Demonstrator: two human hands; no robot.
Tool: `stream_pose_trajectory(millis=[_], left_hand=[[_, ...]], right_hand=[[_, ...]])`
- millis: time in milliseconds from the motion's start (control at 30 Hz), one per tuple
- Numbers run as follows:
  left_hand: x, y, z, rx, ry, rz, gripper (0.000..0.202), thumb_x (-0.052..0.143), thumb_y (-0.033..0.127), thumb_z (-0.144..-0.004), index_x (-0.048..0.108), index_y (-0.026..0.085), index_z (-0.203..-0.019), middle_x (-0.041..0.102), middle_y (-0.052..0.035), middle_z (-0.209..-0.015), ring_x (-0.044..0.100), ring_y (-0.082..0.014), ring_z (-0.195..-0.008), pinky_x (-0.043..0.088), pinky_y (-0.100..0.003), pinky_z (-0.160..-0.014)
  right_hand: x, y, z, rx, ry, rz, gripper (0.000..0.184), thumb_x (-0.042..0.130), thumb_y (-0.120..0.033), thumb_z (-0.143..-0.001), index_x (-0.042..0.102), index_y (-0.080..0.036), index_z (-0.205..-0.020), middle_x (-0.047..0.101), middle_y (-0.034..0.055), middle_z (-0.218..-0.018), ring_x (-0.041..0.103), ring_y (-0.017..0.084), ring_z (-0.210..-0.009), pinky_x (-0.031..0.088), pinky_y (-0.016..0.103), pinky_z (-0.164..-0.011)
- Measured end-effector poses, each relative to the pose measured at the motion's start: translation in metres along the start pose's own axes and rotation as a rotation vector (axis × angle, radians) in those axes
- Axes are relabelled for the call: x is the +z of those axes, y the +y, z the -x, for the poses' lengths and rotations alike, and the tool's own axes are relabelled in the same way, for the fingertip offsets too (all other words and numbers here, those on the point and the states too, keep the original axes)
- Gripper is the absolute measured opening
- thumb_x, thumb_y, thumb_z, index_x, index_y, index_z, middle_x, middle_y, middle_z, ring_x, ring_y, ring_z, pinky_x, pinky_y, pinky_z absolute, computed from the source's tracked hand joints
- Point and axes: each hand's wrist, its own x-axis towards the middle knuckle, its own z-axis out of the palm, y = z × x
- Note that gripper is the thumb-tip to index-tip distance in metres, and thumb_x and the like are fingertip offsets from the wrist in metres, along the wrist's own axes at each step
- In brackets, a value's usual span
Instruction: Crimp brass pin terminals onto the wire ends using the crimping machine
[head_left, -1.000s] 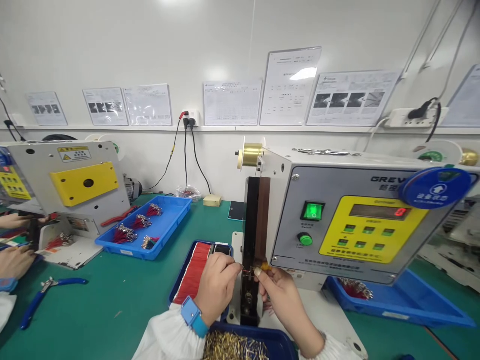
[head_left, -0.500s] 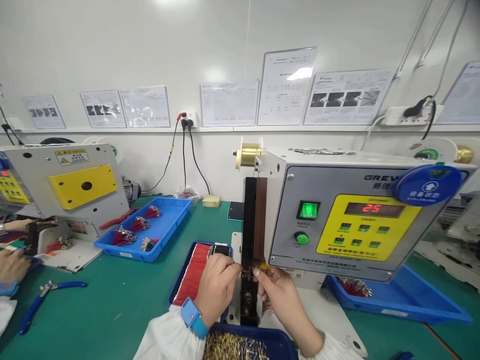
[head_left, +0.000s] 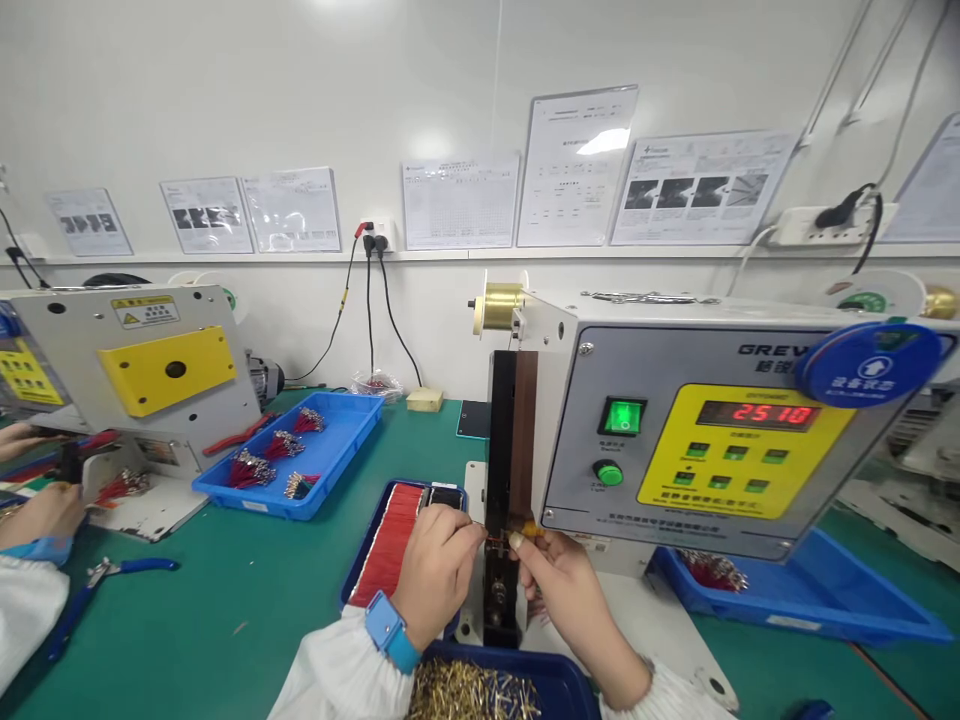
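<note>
My left hand pinches a thin red wire between thumb and fingers, its end reaching the dark vertical head of a grey bench machine. My right hand holds a small brass terminal at the other side of that head, and the wire tip meets it. The exact contact is hidden by my fingertips. Behind my left hand lies a blue tray packed with red wires. Below my hands, a blue bin holds loose brass terminals.
A blue tray of wire bundles sits beyond my hands, and a blue bin stands right of the machine. Blue-handled pliers lie on the green bench mat. A co-worker's hands work at a second machine on the left.
My hands have barely moved. The machine's red display has changed from a single digit to 25, then 2510. The co-worker's hands have shifted slightly at the left machine.
</note>
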Motion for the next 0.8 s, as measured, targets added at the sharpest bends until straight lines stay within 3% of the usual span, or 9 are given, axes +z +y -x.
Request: stream_pose_trajectory(millis=[333,600,800], left_hand=[[0.001,-0.001,-0.001,-0.003,0.011,0.002,0.014,0.049,0.011,-0.093,0.061,0.018,-0.095,0.058,-0.0051,-0.088,0.049,-0.018,-0.085,0.042,-0.032,-0.075],[0.002,-0.002,0.0,-0.011,0.009,0.011,0.013,0.049,0.013,-0.094,0.061,0.017,-0.096,0.057,-0.0053,-0.088,0.049,-0.018,-0.084,0.042,-0.032,-0.075],[0.001,-0.001,-0.001,-0.013,-0.007,0.008,0.015,0.047,0.015,-0.095,0.061,0.018,-0.098,0.058,-0.0057,-0.089,0.05,-0.0187,-0.085,0.042,-0.033,-0.076]], right_hand=[[0.001,0.014,-0.001,-0.01,0.07,0.007,0.061,0.063,-0.079,-0.062,0.053,-0.019,-0.069,0.048,-0.0033,-0.045,0.043,0.012,-0.037,0.036,0.024,-0.036],[0.005,0.031,0.004,-0.167,0.106,0.14,0.054,0.055,-0.07,-0.08,0.057,-0.016,-0.086,0.055,-0.0003,-0.053,0.051,0.015,-0.045,0.041,0.024,-0.041],[0.005,0.033,0.003,-0.171,0.128,0.208,0.054,0.052,-0.072,-0.081,0.054,-0.018,-0.079,0.055,0.0002,-0.05,0.053,0.016,-0.043,0.041,0.026,-0.041]])
